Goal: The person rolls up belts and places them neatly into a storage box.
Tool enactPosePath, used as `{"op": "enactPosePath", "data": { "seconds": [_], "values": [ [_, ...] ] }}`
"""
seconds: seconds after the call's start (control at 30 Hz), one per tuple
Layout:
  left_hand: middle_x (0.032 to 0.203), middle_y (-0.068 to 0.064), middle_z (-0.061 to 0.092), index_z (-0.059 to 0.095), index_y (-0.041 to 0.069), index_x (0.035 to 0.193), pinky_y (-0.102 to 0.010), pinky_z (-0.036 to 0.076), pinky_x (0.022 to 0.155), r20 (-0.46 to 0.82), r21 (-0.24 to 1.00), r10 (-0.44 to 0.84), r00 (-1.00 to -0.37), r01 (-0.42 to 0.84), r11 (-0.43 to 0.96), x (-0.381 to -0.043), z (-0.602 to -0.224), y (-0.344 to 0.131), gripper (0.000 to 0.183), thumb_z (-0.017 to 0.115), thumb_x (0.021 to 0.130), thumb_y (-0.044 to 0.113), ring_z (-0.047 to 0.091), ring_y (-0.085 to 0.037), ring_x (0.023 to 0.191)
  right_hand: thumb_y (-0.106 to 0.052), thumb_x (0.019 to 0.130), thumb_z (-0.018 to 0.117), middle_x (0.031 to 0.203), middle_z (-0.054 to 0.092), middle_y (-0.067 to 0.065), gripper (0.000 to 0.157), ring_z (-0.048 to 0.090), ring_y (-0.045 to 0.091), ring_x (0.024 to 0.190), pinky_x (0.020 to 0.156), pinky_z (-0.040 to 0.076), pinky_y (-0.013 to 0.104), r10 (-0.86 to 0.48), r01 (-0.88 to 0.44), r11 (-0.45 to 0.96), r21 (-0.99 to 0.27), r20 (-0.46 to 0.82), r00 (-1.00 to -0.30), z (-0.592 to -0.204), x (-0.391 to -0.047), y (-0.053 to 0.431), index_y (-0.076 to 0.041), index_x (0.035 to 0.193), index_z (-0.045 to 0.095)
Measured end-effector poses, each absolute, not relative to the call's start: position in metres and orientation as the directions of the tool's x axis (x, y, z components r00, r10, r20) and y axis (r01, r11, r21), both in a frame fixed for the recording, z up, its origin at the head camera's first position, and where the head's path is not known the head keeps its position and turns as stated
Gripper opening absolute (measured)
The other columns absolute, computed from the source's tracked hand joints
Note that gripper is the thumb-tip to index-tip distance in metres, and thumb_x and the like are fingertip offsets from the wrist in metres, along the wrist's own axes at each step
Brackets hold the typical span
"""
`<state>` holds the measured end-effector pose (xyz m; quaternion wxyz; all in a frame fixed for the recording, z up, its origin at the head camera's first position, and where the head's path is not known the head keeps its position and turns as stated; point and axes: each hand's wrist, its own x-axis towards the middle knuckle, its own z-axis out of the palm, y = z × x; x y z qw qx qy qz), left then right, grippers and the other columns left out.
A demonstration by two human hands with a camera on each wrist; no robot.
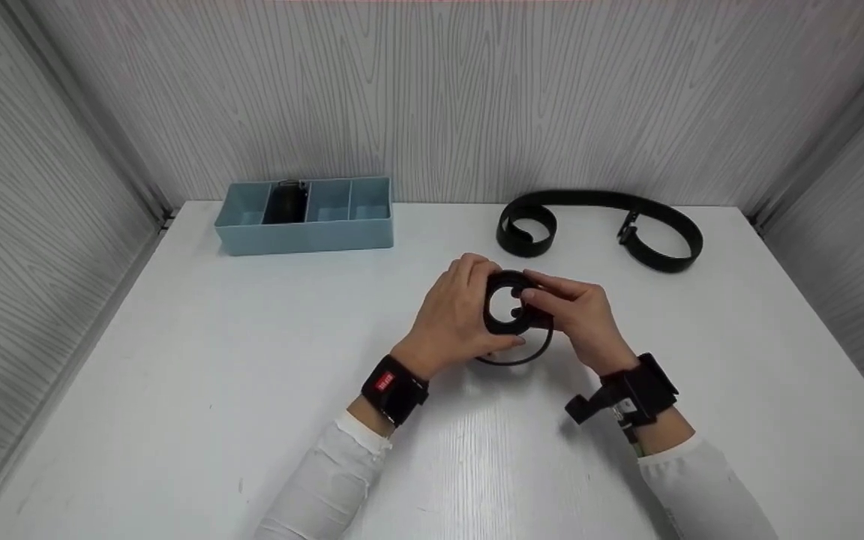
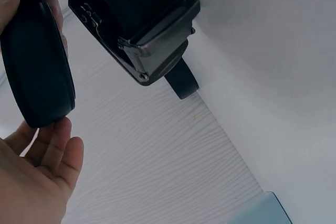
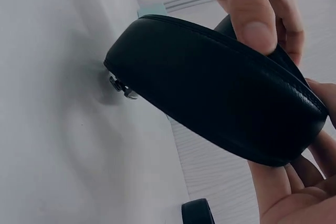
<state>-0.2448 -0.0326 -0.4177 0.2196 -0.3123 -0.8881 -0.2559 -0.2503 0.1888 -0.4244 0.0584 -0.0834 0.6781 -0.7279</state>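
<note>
To the near right of the blue divided tray point(image 1: 304, 238), I see a coiled black belt point(image 1: 507, 328), the left hand point(image 1: 456, 311) curled round its tray-side edge, the right hand point(image 1: 580, 315) pinching the opposite side.

"What is seen at left?"
"A blue tray point(image 1: 308, 238); a black roll point(image 1: 286, 205) is held in its second compartment from the left."
"And right?"
"A partly coiled belt point(image 1: 589, 198) is laid on the tabletop point(image 1: 177, 375)."
</note>
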Motion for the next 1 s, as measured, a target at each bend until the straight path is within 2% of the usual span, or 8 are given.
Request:
{"op": "enactPosePath", "data": {
  "seconds": [0.13, 0.27, 0.47, 0.73, 0.87, 1.0],
  "values": [
    [0.132, -0.009, 0.051, 0.054, 0.004, 0.136, -0.035, 0.047, 0.102, 0.532, 0.304, 0.501, -0.683, 0.706, 0.640, -0.2458, -0.4171, -0.0346, 0.091, 0.095, 0.068, 0.048, 0.053, -0.023, 0.118, -0.016, 0.093, 0.080, 0.121, 0.074, 0.016, 0.047, 0.075, 0.022, 0.101, 0.087, 0.060, 0.038, -0.214, -0.035, -0.048, -0.998, 0.044, -0.976, -0.4231, -0.2515, 0.1924, -0.002, 0.137, 0.066],
    [0.132, -0.008, 0.053, 0.054, 0.005, 0.135, -0.034, 0.048, 0.099, 0.528, 0.264, 0.511, -0.678, 0.703, 0.660, -0.2451, -0.4186, -0.0335, 0.088, 0.092, 0.069, 0.051, 0.053, -0.022, 0.116, -0.015, 0.095, 0.078, 0.124, 0.073, 0.016, 0.047, 0.075, 0.022, 0.101, 0.087, 0.060, 0.038, -0.241, -0.041, -0.017, -0.999, 0.044, -0.969, -0.4229, -0.2515, 0.1938, -0.001, 0.138, 0.065],
    [0.124, -0.007, 0.055, 0.055, 0.005, 0.127, -0.034, 0.050, 0.089, 0.585, 0.209, 0.445, -0.678, 0.656, 0.725, -0.2431, -0.4202, -0.0307, 0.087, 0.089, 0.067, 0.059, 0.055, -0.021, 0.107, -0.015, 0.096, 0.077, 0.125, 0.072, 0.013, 0.047, 0.074, 0.023, 0.105, 0.090, 0.059, 0.037, -0.241, -0.031, -0.057, -0.998, 0.044, -0.970, -0.4231, -0.2504, 0.1899, -0.002, 0.139, 0.065],
    [0.112, -0.005, 0.053, 0.053, 0.006, 0.120, -0.033, 0.047, 0.082, 0.585, 0.237, 0.345, -0.734, 0.562, 0.793, -0.2423, -0.4196, -0.0299, 0.091, 0.087, 0.065, 0.070, 0.053, -0.020, 0.098, -0.010, 0.096, 0.076, 0.121, 0.075, 0.013, 0.050, 0.075, 0.024, 0.104, 0.091, 0.059, 0.039, -0.247, -0.025, -0.108, -0.994, 0.051, -0.968, -0.4231, -0.2496, 0.1869, 0.000, 0.142, 0.061],
    [0.119, -0.007, 0.053, 0.052, 0.005, 0.126, -0.034, 0.048, 0.087, 0.558, 0.261, 0.391, -0.732, 0.602, 0.754, -0.2432, -0.4192, -0.0315, 0.092, 0.087, 0.068, 0.068, 0.052, -0.021, 0.105, -0.010, 0.096, 0.076, 0.120, 0.075, 0.012, 0.050, 0.075, 0.024, 0.104, 0.089, 0.059, 0.038, -0.244, -0.032, -0.092, -0.995, 0.054, -0.968, -0.4232, -0.2501, 0.1882, 0.001, 0.142, 0.060],
    [0.132, -0.009, 0.051, 0.051, 0.004, 0.135, -0.036, 0.047, 0.097, 0.542, 0.279, 0.474, -0.694, 0.680, 0.677, -0.2454, -0.4170, -0.0345, 0.091, 0.091, 0.070, 0.054, 0.051, -0.023, 0.116, -0.010, 0.096, 0.075, 0.123, 0.074, 0.013, 0.049, 0.075, 0.026, 0.104, 0.089, 0.059, 0.039, -0.246, -0.041, -0.083, -0.996, 0.060, -0.967, -0.4238, -0.2505, 0.1899, 0.001, 0.141, 0.061]
  ]
}}
